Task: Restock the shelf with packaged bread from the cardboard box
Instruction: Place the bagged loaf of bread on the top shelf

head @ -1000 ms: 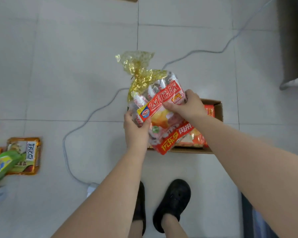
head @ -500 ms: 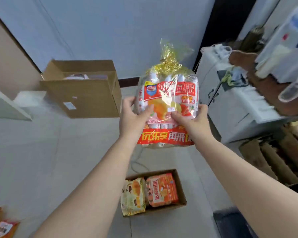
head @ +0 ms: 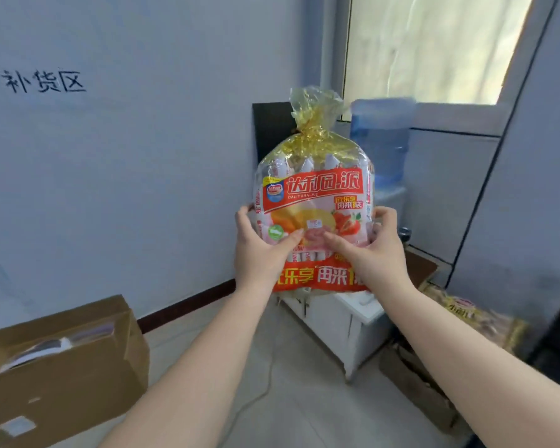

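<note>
I have the bag of Daliyuan pies up in front of me, upright, its gold tied top pointing at the ceiling and the printed face turned toward me. My left hand grips the left edge and my right hand grips the right — thumbs pressed on the front, fingers curled round behind. I hold it from both sides because the bag is wide, soft and full of small wrapped pieces; one hand would likely let it sag or swing. Keeping it label-forward should let me set it on a shelf face out without turning it again.

The bag is in the air, touching nothing but my hands. Behind it stand a white cabinet and a blue water jug. No shelf is plainly in view, so I judge I am mid-carry. A closed cardboard box sits on the floor at lower left, well apart; whether it is the stock box I cannot tell. More packaged bread lies blurred to my right.
</note>
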